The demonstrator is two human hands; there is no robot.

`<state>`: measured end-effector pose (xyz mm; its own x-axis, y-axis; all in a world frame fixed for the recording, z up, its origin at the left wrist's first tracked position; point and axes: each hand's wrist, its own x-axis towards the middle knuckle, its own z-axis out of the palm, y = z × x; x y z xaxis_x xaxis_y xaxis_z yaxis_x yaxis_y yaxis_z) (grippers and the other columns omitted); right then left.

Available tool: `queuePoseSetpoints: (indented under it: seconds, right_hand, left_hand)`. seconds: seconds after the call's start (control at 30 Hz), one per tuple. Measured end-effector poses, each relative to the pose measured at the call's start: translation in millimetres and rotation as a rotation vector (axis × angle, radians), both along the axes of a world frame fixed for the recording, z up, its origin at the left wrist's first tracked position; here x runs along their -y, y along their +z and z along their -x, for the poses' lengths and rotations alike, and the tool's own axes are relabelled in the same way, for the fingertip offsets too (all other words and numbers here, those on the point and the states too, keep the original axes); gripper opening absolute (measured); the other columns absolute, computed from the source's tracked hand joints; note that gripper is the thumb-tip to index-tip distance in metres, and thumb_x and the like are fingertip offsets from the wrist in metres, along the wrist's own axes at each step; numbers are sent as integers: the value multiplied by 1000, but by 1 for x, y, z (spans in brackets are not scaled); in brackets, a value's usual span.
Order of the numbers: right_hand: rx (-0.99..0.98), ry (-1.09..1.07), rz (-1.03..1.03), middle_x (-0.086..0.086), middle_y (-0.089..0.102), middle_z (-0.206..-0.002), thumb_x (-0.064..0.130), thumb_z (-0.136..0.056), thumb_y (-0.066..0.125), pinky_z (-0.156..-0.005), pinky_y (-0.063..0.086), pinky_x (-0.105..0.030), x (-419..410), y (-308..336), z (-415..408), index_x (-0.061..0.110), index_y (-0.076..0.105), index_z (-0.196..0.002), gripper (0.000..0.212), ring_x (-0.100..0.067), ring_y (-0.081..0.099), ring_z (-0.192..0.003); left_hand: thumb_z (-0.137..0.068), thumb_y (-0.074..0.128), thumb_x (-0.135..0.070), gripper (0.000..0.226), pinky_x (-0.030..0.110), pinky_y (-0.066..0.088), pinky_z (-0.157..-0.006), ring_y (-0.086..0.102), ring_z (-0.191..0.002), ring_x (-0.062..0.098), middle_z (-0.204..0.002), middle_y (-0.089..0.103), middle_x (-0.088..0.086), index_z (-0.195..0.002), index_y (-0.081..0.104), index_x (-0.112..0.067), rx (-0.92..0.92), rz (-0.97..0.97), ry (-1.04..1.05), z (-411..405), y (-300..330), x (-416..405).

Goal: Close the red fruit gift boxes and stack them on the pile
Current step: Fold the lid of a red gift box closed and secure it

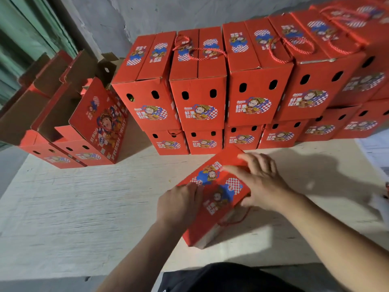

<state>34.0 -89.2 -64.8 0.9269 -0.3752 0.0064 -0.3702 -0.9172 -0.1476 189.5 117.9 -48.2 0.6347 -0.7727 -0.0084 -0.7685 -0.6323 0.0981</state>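
Observation:
A red fruit gift box (214, 192) stands on the pale table (84, 203) right in front of me, its printed top flaps folded down. My left hand (179, 205) grips its left edge, fingers curled over the top. My right hand (259, 182) lies over the right flap with fingers spread, thumb at the side. A red rope handle (235, 220) hangs at the box's right side. Behind it rises the pile of closed red boxes (210, 98), two layers high along the wall.
Several open red boxes (69, 127) with raised flaps stand at the left of the table. Papers (374, 152) lie at the right edge. A grey wall backs the pile. Bare tabletop stretches left of my hands.

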Motion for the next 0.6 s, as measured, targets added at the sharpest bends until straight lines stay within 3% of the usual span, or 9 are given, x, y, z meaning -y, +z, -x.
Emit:
queuePoseSetpoints:
  seconds: [0.07,0.1,0.17,0.2,0.27,0.33,0.4,0.5,0.6]
  right_hand:
    - [-4,-194,-111,-3,-6,-169,44,-71,86,-120,15,-56,0,-8,8,60,1,-157,122,-36,1,-151]
    - [6,-244,-166,1,-10,-171,36,-78,82,-120,17,-55,-4,-12,11,61,-4,-157,119,-34,1,-152]
    - [89,-278,-557,9,19,-168,28,-88,69,-120,31,-41,-18,-14,15,57,4,-158,100,-23,24,-150]
    - [187,-335,-835,14,41,-152,32,-87,66,-112,38,-32,-30,-11,12,53,13,-159,92,-11,42,-138]
    - [359,-494,-1120,17,51,-128,51,-81,66,-101,43,-25,-57,-5,3,44,23,-162,92,1,50,-118]
    - [388,-563,-1066,-1,31,-160,60,-85,73,-116,39,-39,-80,-7,-9,40,10,-165,104,-12,41,-142]
    - [329,-548,-973,-1,7,-167,60,-82,78,-115,41,-40,-91,-9,-14,45,-7,-161,117,-17,37,-146]
    - [276,-512,-975,5,13,-164,63,-73,79,-104,41,-32,-78,-12,-13,51,-7,-157,121,-10,43,-131]
    - [183,-430,-922,6,25,-159,70,-65,70,-106,42,-37,-55,-6,-10,59,4,-153,111,-15,45,-134]
  left_hand:
    - [-105,34,-58,45,37,46,-68,70,-93,38,-98,73,7,-103,61,-22,-74,-33,-37,-1,3,7]
    - [-105,35,-58,43,37,45,-70,69,-94,36,-99,73,6,-104,61,-24,-102,-11,-79,-3,4,9]
    - [-101,43,-56,32,38,46,-83,66,-105,30,-112,71,-3,-114,62,-33,-95,109,-171,-8,5,13]
    - [-98,51,-52,34,40,46,-93,61,-115,28,-126,65,-4,-128,59,-39,-123,136,-162,-11,5,16]
    - [-94,62,-45,66,43,44,-106,54,-130,31,-150,49,1,-155,38,-42,-358,141,-31,-15,4,19]
    - [-97,59,-45,76,41,47,-101,59,-130,33,-149,56,6,-162,20,-48,-569,124,71,-15,-2,21]
    - [-100,53,-49,73,39,48,-91,65,-119,35,-132,69,8,-161,14,-52,-523,88,67,-10,-9,19]
    - [-102,52,-50,64,37,48,-83,69,-107,39,-115,75,8,-156,18,-46,-545,124,100,3,-5,11]
    - [-102,53,-51,48,46,55,-81,70,-96,44,-108,74,13,-137,27,-31,-561,75,25,27,-4,2]
